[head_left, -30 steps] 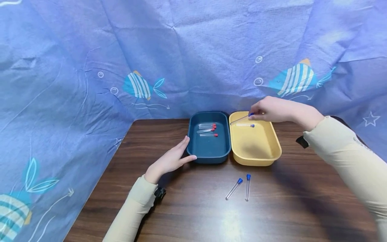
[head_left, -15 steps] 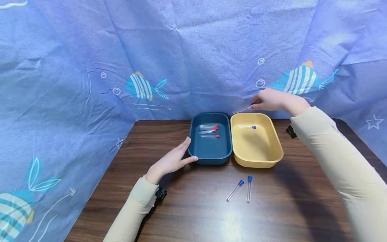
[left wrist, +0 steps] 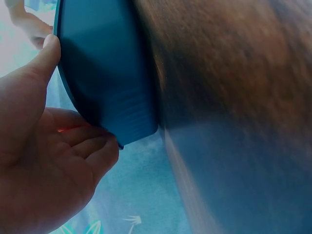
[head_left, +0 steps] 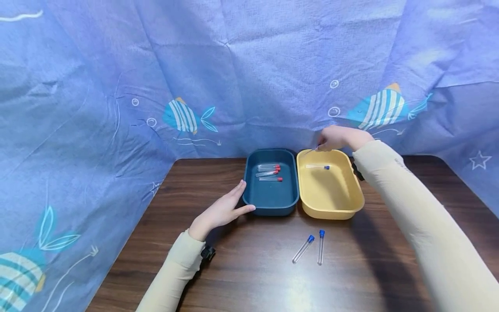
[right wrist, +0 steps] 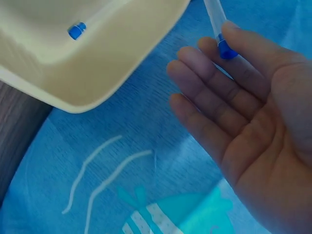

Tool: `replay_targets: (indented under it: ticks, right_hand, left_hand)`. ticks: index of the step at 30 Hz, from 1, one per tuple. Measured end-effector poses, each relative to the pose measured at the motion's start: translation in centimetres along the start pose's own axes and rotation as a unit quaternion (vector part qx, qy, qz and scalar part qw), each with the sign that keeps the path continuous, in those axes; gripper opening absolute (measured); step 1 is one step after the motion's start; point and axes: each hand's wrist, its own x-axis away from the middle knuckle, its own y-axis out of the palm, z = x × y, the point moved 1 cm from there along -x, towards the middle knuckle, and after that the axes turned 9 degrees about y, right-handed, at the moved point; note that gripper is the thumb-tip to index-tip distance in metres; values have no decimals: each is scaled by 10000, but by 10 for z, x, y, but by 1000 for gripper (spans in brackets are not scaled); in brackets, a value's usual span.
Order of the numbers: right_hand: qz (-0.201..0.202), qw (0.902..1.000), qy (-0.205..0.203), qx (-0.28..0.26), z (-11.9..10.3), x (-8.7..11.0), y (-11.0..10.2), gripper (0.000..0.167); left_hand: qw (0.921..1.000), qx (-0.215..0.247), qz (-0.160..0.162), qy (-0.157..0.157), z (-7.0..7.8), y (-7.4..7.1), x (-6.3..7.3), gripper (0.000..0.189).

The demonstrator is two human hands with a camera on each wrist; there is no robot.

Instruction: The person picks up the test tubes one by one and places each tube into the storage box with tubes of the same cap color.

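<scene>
Over the far edge of the yellow tray (head_left: pixel 331 214), my right hand (head_left: pixel 337 138) pinches a blue-capped test tube (right wrist: pixel 215 19) near its cap, between thumb and index finger. Another blue-capped tube (head_left: pixel 317 167) lies inside that tray. My left hand (head_left: pixel 220 211) rests against the near left corner of the dark blue tray (head_left: pixel 273 211); its thumb and fingers touch the rim, fairly straight and spread. Several red-capped test tubes (head_left: pixel 269 172) lie in the dark blue tray. In the left wrist view the tray's wall (left wrist: pixel 112 63) stands beside the palm.
Two blue-capped tubes, one slanted (head_left: pixel 303 249) and one nearly straight (head_left: pixel 321 248), lie on the wooden table (head_left: pixel 249 277) in front of the trays. A blue fish-print cloth (head_left: pixel 273 86) hangs close behind both trays. The trays stand side by side.
My right hand rose with the tube to beyond the yellow tray's far edge, then came slightly lower and left. The left hand stays at the dark blue tray.
</scene>
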Motion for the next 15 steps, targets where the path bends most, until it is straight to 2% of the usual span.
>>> replay_targets:
  ticks: [10,15]
  right_hand:
    - [-669,9971,367,30,-5,-17,20,24]
    - [-617,9971,434,64,5,-22,30,26]
  left_hand:
    - [9999,-11,-55,89,-3,1,3,96]
    - [9999,-99,-68,52,-3,0,0,96]
